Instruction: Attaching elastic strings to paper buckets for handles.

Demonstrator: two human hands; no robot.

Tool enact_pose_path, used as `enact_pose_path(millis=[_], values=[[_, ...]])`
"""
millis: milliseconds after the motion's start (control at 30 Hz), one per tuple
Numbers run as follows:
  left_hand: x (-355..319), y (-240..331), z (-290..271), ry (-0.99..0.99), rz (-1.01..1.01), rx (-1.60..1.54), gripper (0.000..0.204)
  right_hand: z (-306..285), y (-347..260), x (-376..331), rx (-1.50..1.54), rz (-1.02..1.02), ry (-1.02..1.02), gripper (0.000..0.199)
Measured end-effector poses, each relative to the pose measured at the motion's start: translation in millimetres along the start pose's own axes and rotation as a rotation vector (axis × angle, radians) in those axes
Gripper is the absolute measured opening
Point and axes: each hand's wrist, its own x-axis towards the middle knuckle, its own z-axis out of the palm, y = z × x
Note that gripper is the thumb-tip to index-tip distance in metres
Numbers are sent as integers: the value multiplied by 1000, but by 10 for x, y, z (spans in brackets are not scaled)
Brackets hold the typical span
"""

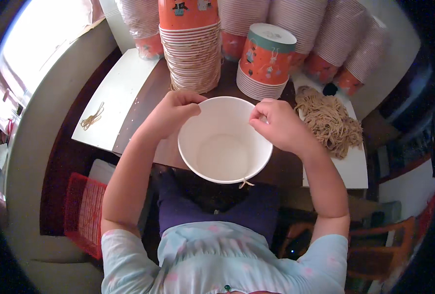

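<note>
A round paper bucket (222,157), white inside, is tilted with its mouth toward me at the table's near edge. My left hand (176,112) is closed on the far left of its rim, thumb and fingers pinched together. On the far right of the rim, my right hand (278,125) is closed too, its fingertips curled at the edge. Whether a strand of cord is also in those fingers I cannot make out. A small pale cord knot (246,183) with loose ends sticks out from the near rim. The bucket's outer side is hidden from me.
Behind my hands stand a tall nested stack of orange buckets (193,59) and a shorter upside-down stack (266,61). Wrapped stacks (335,36) line the back. A heap of tan cords (330,120) lies at right, a few cords (92,116) at left. A red basket (85,210) sits below left.
</note>
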Motion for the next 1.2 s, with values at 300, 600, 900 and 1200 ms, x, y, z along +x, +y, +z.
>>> enact_pose_path(millis=[300,600,900,1200], values=[[30,-54,-16,-14,62,83,27,-8,-115,20,-17,-48,35,15],[-15,69,46,35,80,291,26,50,-146,25,-64,-1,48,15],[28,89,104,105,100,523,23,68,-125,78,-79,-33,12,16],[-90,52,78,131,-19,365,25,41,133,284,-127,-218,-10,13]])
